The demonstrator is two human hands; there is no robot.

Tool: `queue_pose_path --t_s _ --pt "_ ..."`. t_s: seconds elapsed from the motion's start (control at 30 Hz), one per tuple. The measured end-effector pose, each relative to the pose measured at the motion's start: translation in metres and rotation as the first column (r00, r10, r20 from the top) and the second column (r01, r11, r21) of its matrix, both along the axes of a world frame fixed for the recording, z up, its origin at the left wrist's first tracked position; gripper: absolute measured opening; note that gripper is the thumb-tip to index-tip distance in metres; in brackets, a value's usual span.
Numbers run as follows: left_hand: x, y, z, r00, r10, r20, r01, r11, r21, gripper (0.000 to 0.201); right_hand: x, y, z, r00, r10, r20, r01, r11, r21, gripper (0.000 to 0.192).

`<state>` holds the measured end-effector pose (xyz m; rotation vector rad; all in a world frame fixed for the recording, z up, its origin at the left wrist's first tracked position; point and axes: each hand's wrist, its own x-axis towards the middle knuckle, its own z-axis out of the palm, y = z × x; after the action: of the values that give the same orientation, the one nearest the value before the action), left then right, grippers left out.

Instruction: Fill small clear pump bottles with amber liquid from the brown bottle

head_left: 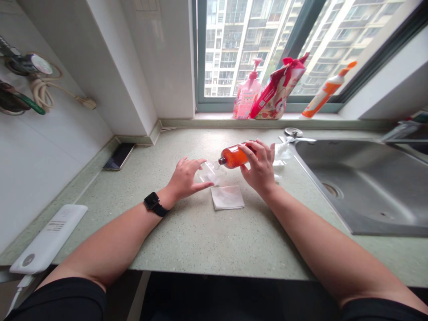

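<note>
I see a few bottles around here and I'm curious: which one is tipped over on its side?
The small orange bottle in the right hand, held sideways above the counter. The pink pump bottle stands upright and the orange-capped bottle only leans on the windowsill.

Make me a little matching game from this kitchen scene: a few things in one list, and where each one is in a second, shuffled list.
Things:
1. orange bottle
2. pink pump bottle
3. phone
4. white power bank

Places:
A. on the windowsill, beside a red pouch
B. at the near left edge of the counter
C. tipped sideways in the right hand
D. in the counter's far left corner, by the wall

Pairs: 1-C, 2-A, 3-D, 4-B
</note>
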<state>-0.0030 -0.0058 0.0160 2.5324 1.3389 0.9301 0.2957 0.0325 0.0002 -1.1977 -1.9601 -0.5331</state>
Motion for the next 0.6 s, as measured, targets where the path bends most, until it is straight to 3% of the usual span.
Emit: queue_pose_path --t_s 0.6 --pt "-0.0020 0.0012 -0.0008 1.000 0.005 -0.024 -0.006 1.000 -0.026 0.077 -0.0004 -0.0017 0.0047 1.000 -0.017 0.011 0.017 1.000 -0.019 0.086"
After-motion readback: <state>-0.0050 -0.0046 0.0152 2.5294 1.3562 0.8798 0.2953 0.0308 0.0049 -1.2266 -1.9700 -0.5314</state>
